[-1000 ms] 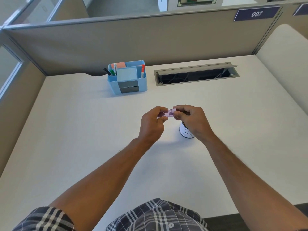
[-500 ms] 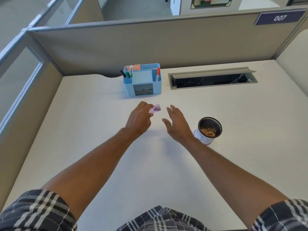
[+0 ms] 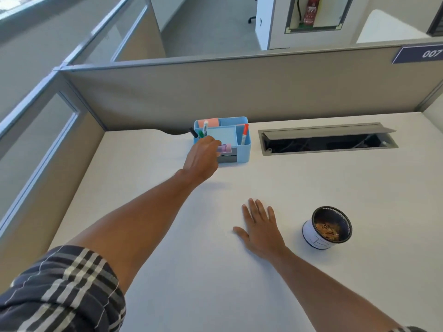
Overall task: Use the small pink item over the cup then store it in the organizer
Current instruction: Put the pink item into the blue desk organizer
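My left hand [image 3: 203, 155] is stretched out to the light blue desk organizer [image 3: 243, 149] at the back of the desk and holds the small pink item [image 3: 225, 148] against the organizer's front, just above its grey drawer. The organizer carries markers, a blue notepad and an orange pad. My right hand [image 3: 260, 227] lies flat on the desk, fingers spread, holding nothing. To its right, apart from it, stands the white cup [image 3: 327, 227] with a dark inside and brownish shavings at the bottom.
An open cable slot [image 3: 328, 141] with a raised grey flap is set in the white desk [image 3: 143, 183], right of the organizer. Grey partition walls close the desk at the back and left. A "007" sign [image 3: 422, 53] hangs at the upper right.
Both hands held the pink item over the cup; then my right hand let go and came down flat on the desk. My left hand carried the item forward to the organizer.
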`<move>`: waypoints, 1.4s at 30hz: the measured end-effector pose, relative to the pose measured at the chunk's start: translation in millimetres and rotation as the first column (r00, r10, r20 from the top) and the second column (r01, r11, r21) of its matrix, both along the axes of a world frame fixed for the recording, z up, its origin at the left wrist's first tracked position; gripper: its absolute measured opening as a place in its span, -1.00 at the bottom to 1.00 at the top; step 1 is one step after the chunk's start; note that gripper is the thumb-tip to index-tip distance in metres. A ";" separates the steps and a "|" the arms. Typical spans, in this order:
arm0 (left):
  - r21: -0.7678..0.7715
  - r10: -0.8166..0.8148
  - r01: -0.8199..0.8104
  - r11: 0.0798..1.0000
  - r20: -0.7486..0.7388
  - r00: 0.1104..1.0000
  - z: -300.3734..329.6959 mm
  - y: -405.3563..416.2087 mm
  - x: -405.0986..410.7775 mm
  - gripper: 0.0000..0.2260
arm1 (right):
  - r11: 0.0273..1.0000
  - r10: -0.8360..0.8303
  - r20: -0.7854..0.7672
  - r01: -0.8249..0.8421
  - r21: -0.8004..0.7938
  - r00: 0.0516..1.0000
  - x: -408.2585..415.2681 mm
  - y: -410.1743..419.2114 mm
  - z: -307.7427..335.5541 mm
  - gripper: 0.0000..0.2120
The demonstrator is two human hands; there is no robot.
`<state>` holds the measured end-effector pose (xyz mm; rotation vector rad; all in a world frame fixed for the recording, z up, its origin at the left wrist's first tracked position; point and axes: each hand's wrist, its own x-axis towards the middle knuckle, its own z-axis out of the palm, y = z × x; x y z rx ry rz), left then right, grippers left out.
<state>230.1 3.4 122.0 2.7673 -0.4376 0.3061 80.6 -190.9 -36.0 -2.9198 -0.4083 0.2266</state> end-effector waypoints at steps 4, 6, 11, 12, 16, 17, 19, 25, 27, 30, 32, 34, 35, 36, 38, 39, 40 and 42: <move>-0.009 -0.003 0.003 1.000 -0.018 1.000 -5.9 -0.7 31.8 -0.76 | 1.000 0.001 0.066 -0.002 0.006 0.998 -1.0 -0.2 -3.3 -0.27; -0.029 0.003 -0.005 1.000 -0.047 0.999 -11.2 -4.0 43.8 -0.71 | 1.000 -0.003 0.087 0.001 0.017 0.996 -1.8 -0.1 -6.0 -0.30; -0.029 0.007 -0.010 1.000 -0.109 0.994 -25.7 -9.8 65.7 -0.67 | 1.000 -0.007 0.124 0.003 0.031 0.992 -1.4 -1.6 -12.5 -0.32; -0.025 -0.001 -0.002 1.000 -0.115 0.993 -28.1 -10.8 68.3 -0.69 | 0.999 -0.007 0.126 0.003 0.032 0.992 -1.2 -1.7 -13.8 -0.33; -0.004 0.003 -0.003 1.000 -0.128 0.992 -35.5 -12.8 74.1 -0.76 | 0.999 -0.009 0.134 0.003 0.039 0.991 -1.1 -2.0 -17.2 -0.33; -0.008 0.006 -0.007 1.000 -0.134 0.991 -36.5 -13.0 75.5 -0.74 | 0.999 -0.008 0.137 0.003 0.037 0.991 -0.6 -2.2 -17.7 -0.33; 0.005 0.015 -0.014 1.000 -0.159 0.987 -37.5 -12.8 77.1 -0.71 | 1.000 -0.009 0.136 0.005 0.031 0.991 -0.4 -2.5 -17.9 -0.33; 0.037 0.008 -0.001 0.999 -0.172 0.985 -37.0 -12.4 77.3 -0.71 | 0.999 -0.014 0.129 0.010 0.037 0.991 -0.4 -2.8 -18.2 -0.33; 0.015 0.010 -0.008 1.000 -0.178 0.984 -35.1 -12.4 74.7 -0.68 | 0.999 -0.017 0.125 0.013 0.036 0.992 -0.3 -2.9 -17.3 -0.33; -0.050 0.019 -0.026 0.998 -0.142 0.990 -34.9 -10.8 65.2 -0.67 | 0.999 -0.017 0.100 0.013 0.034 0.995 -0.5 -2.3 -14.2 -0.33; -0.082 0.022 -0.024 0.996 -0.032 0.999 -39.3 -8.4 50.9 -0.61 | 0.999 -0.017 0.072 0.015 0.030 0.997 -0.6 -2.2 -12.2 -0.33; -0.099 -0.004 0.011 0.995 0.075 0.997 -49.2 -7.0 26.4 -0.57 | 0.999 -0.016 0.058 0.014 0.030 0.998 -0.8 -2.3 -10.2 -0.33; -0.095 0.001 0.009 0.995 0.101 0.995 -58.0 -6.3 11.4 -0.59 | 1.000 -0.012 0.054 0.011 0.030 0.998 -1.0 -2.2 -9.8 -0.33; -0.083 0.017 -0.009 0.997 0.097 0.995 -67.6 -5.4 -7.2 -0.62 | 1.000 -0.008 0.051 0.007 0.026 0.999 -2.0 -0.8 -6.4 -0.34; -0.034 0.049 -0.048 0.998 0.032 0.998 -90.0 -5.9 -48.9 -0.62 | 1.000 -0.006 0.030 0.005 0.016 1.000 -1.9 0.6 -2.1 -0.33; -0.009 0.058 -0.058 0.998 -0.002 0.998 -103.0 -6.1 -70.0 -0.60 | 1.000 -0.006 0.013 0.006 0.009 1.000 -1.0 0.3 -0.1 -0.31; 0.008 0.046 -0.046 0.999 -0.039 0.998 -116.8 -7.4 -92.3 -0.57 | 1.000 -0.009 -0.028 0.009 -0.002 1.000 0.2 -0.1 4.5 -0.29; 0.077 0.004 0.005 0.997 -0.118 0.993 -136.0 -11.1 -134.8 -0.48 | 1.000 -0.010 -0.104 0.009 -0.011 0.995 3.5 -1.1 12.4 -0.28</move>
